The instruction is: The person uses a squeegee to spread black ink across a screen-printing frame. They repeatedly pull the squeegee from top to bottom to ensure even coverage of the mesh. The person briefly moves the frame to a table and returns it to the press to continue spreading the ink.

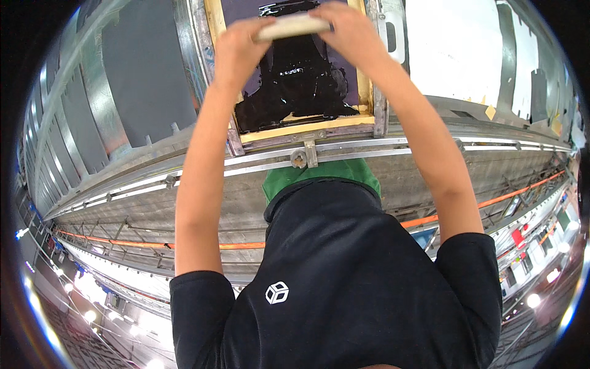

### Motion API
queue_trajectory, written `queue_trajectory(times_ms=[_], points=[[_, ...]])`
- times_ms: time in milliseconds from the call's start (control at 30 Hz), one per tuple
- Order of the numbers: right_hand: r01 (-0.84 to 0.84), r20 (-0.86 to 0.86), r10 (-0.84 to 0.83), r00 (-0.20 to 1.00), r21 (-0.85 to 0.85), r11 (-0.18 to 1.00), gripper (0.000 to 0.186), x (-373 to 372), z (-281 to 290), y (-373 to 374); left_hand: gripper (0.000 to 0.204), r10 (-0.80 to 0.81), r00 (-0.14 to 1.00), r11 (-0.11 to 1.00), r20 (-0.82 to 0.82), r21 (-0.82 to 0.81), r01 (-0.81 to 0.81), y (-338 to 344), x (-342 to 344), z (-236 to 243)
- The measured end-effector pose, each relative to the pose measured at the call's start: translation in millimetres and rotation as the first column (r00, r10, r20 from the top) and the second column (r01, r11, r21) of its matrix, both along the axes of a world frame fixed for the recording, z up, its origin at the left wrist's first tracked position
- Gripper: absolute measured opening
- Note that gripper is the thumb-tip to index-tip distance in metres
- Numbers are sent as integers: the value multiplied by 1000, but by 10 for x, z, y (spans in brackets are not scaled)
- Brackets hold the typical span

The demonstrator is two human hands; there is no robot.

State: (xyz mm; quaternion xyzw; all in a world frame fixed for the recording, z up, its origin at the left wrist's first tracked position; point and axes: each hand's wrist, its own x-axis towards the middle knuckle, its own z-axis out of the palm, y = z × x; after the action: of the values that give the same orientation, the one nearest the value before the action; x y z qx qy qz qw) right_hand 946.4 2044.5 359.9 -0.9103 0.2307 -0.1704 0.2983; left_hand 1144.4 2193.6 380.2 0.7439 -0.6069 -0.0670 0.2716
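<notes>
Ink point(289, 86), glossy and black, spreads inside one yellow-edged rectangular frame point(307, 128) on a long grey metal table point(101, 98); round white lamps point(533, 301) dot the room, and two hands, left hand point(241, 46) and right hand point(347, 32), clasp one pale bar-shaped handle point(292, 27) over the ink.

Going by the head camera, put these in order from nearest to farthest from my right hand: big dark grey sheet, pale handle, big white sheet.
1. Pale handle: nearest, gripped by the right hand.
2. Big white sheet: off to the right.
3. Big dark grey sheet: farthest, over on the left, beyond the left hand.
</notes>
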Motion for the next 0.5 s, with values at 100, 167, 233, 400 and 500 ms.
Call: queue_trajectory(times_ms=[100,167,233,400,500], points=[[-24,125,26,992,-24,999,28,126,20,-216,39,15,999,998,29,55,-17,-199,121,-52],[-16,155,16,988,4,1000,25,148,-44,-230,39,-1,997,996,75,87,-5,-176,108,-84],[-10,90,8,996,16,1000,36,-83,-148,65,37,-22,999,998,38,54,20,7,-45,-102],[3,15,-5,1000,155,988,53,-568,-84,723,45,1,1000,991,-18,136,2,565,-523,-38],[1,-34,8,999,240,971,54,-752,-21,999,40,43,997,989,-59,143,-35,844,-766,-29]])
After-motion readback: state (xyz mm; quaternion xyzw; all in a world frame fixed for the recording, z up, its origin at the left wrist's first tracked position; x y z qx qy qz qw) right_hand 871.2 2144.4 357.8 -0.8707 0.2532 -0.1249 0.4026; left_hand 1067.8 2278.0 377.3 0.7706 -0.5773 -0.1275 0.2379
